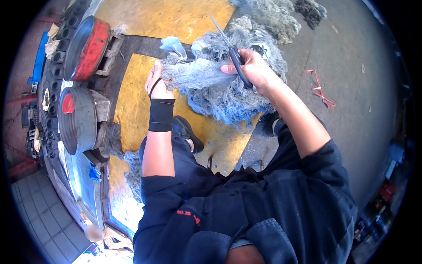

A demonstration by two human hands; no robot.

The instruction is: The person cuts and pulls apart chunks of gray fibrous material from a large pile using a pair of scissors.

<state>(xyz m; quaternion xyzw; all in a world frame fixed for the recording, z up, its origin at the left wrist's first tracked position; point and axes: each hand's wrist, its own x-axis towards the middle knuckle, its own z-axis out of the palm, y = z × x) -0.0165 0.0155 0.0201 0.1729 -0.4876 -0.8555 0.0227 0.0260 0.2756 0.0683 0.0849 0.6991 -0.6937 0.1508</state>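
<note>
My left hand [159, 88], with a black wrap around the wrist, grips the left end of a stretched grey-white bunch of tangled fibre netting [191, 72]. In my right hand [256, 70] is a pair of scissors [237, 64] with black handles, its slim blades pointing up and away to the left. The thumb of that hand lies against the right end of the bunch. Underneath spreads a large heap of tangled grey and blue netting [215, 103]. A pale blue scrap [174, 46] sticks up beside the bunch.
Yellow boards [136, 94] lie on the dark floor under my feet. To the left stand a red-sided round metal drum [91, 49] and a grey one [91, 119]. More grey netting [277, 20] lies farther off; a red cord [315, 83] rests on the floor at right.
</note>
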